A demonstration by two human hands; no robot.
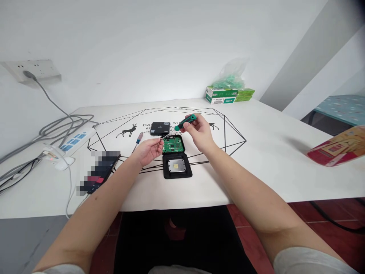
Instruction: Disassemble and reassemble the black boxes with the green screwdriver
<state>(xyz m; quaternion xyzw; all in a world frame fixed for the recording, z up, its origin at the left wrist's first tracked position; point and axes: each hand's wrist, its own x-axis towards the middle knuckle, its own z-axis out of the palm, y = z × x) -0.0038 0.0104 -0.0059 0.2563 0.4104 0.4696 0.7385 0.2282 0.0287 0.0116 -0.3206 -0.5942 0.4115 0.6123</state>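
My right hand (199, 133) is closed round the green handle of a screwdriver (186, 122), held tilted above the table. Its thin shaft runs down and left to my left hand (149, 149), whose fingertips pinch at the tip. Whether a screw sits between those fingers is too small to tell. Just right of my left hand lies a green circuit board (172, 145) in its black casing. In front of it rests the black cover (177, 166) with a square metal plate inside. A closed small black box (159, 128) stands behind the board.
A second screwdriver with a blue and red handle (138, 140) lies left of the board. A phone (99, 171) lies at the left, a power strip (74, 140) with cables beyond it. Green boxes (225, 95) stand at the back, a red packet (339, 148) at the right edge.
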